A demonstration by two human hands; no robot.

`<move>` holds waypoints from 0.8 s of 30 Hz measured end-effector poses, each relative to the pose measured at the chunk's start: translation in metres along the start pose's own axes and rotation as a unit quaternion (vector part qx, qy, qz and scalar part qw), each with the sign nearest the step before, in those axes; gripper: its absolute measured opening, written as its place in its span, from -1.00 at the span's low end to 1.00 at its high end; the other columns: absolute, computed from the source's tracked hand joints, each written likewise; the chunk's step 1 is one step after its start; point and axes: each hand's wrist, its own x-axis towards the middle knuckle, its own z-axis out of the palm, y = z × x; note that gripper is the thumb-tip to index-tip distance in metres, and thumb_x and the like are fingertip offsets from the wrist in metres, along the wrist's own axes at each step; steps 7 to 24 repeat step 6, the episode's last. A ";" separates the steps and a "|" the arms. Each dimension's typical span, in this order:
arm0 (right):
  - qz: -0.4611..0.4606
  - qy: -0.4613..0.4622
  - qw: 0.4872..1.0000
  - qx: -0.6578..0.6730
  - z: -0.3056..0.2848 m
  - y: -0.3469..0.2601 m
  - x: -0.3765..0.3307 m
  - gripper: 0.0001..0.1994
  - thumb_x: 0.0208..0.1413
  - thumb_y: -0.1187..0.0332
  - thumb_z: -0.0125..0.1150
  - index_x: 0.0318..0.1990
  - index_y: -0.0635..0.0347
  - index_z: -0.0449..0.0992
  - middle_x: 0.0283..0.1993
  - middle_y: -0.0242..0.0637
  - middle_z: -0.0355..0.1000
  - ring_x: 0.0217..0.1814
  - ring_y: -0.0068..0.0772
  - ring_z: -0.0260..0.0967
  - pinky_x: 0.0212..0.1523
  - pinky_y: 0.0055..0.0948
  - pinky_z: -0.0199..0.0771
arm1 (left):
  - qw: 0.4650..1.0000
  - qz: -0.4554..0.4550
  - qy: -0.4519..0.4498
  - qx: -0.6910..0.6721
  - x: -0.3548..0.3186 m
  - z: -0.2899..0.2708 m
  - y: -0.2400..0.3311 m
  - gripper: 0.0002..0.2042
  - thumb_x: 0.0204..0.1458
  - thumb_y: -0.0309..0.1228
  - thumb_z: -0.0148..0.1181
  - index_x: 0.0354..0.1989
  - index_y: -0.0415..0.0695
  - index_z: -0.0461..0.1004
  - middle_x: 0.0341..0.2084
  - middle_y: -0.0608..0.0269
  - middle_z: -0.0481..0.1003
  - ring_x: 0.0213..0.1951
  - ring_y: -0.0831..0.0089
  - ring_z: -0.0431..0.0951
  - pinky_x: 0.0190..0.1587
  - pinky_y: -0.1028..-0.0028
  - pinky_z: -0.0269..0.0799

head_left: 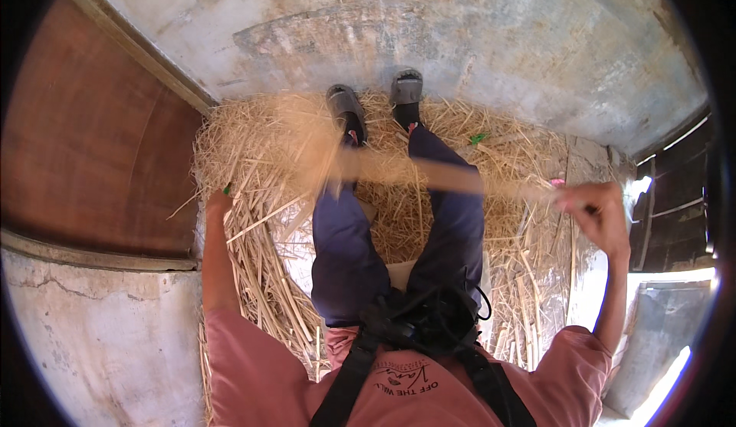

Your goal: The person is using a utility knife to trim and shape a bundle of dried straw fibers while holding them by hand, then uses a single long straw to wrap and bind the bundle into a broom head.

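Floor: A worn concrete floor [460, 36], grey and blotched, curved around the seated person, with a reddish-brown board wall [92, 136] standing to the person's left.
Straw heap: A broad, loose heap of straw [253, 159], pale gold, dry and stalky, lay spread under and around the person's outstretched legs [345, 251] in dark blue trousers, reaching from the left arm across to the right.
Bundle: A long bundle of straw [414, 170], blurred by motion, stretched across both knees from the right hand toward the left, fanning into a feathery spray [303, 139] at its far end, near the left foot.
Progress: Judging by the frame, one bundle was gathered and in hand while most of the straw lay loose and unsorted; no finished, tied bundles could be seen.
Right hand: The right hand [602, 212] was raised at the person's right and clenched around the thin end of the bundle, something small and pink showing just beside the fingers.
Left hand: The left hand [217, 201] rested low in the heap at the person's left; straw hid the fingers, so its grip could not be told.
Sandals: Grey sandals [376, 97] sat on both feet at the heap's far edge.
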 end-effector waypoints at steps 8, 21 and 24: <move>-0.055 -0.147 0.984 -0.080 0.019 -0.020 0.003 -0.89 0.12 0.19 0.49 -0.29 -0.08 0.82 -0.51 -0.37 0.64 -0.56 -0.45 0.50 -0.55 -0.42 0.33 | 0.994 -0.100 -0.049 -0.014 0.022 0.018 -0.090 -0.56 0.21 -0.20 0.19 0.19 -0.18 0.58 0.19 -0.18 0.54 0.26 -0.04 0.54 0.27 0.09 0.48; -0.055 -0.147 0.984 -0.080 0.019 -0.020 0.003 -0.89 0.12 0.19 0.49 -0.29 -0.08 0.82 -0.51 -0.37 0.64 -0.56 -0.45 0.50 -0.55 -0.42 0.33 | 0.994 -0.100 -0.049 -0.014 0.022 0.018 -0.090 -0.56 0.21 -0.20 0.19 0.19 -0.18 0.58 0.19 -0.18 0.54 0.26 -0.04 0.54 0.27 0.09 0.48; -0.055 -0.147 0.984 -0.080 0.019 -0.020 0.003 -0.89 0.12 0.19 0.49 -0.29 -0.08 0.82 -0.51 -0.37 0.64 -0.56 -0.45 0.50 -0.55 -0.42 0.33 | 0.994 -0.100 -0.049 -0.014 0.022 0.018 -0.090 -0.56 0.21 -0.20 0.19 0.19 -0.18 0.58 0.19 -0.18 0.54 0.26 -0.04 0.54 0.27 0.09 0.48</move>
